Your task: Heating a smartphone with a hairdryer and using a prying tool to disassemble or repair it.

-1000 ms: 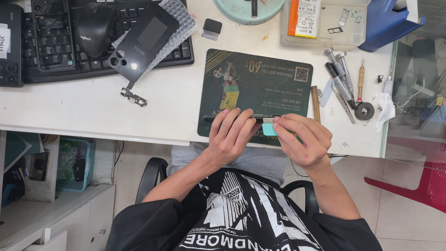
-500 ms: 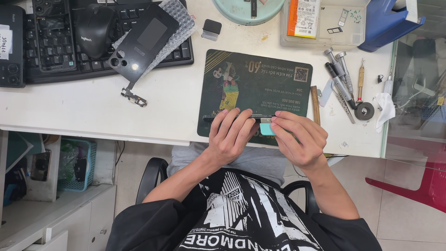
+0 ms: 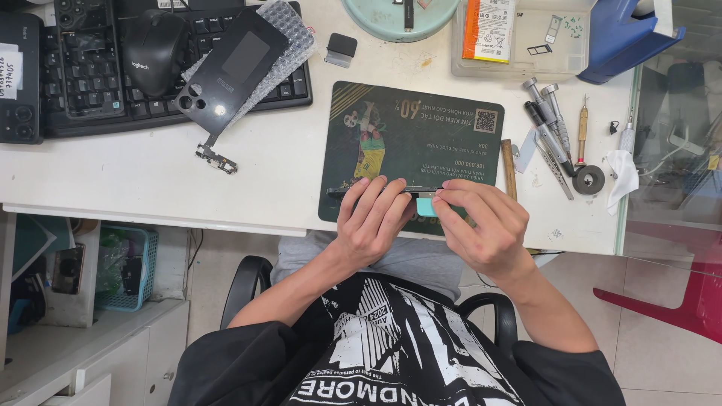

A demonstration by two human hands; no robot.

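Black thin phone [image 3: 376,192] held edge-on at near edge of dark mat [image 3: 421,128], both hands on it. Left hand [image 3: 374,222] curled over phone's middle, fingers draped across the top, closed around it. Right hand [image 3: 481,225] pinches phone's right end, fingers bent and closed; small teal tool [image 3: 427,205] sits between right thumb and fingers, touching phone's edge. Cannot tell exactly how the tool meets the phone.

Mat lies on white worktop [image 3: 135,180], printed with a figure and text. Screwdrivers [image 3: 547,120] lie in a loose bunch right of mat, a wood-handled one [image 3: 581,131] just beside them, black ring [image 3: 587,179] near their tips. White tissue [image 3: 621,171] at worktop's right edge. Clear tray [image 3: 560,56] behind mat holds an orange-white battery [image 3: 487,28]. Teal round dish [image 3: 376,19] at top centre, cut off by frame. Small grey block [image 3: 342,49] left of it.

Black back cover [image 3: 229,71] rests on bubble wrap [image 3: 289,34] over keyboard [image 3: 83,98], tilted, camera holes at its lower left; small metal part [image 3: 218,158] lies just below it on worktop. Mouse [image 3: 154,49] sits on keyboard. Blue box [image 3: 624,34] at top right.

Person seated, black printed shirt, chair arms visible. Blue basket [image 3: 131,267] below worktop at left.
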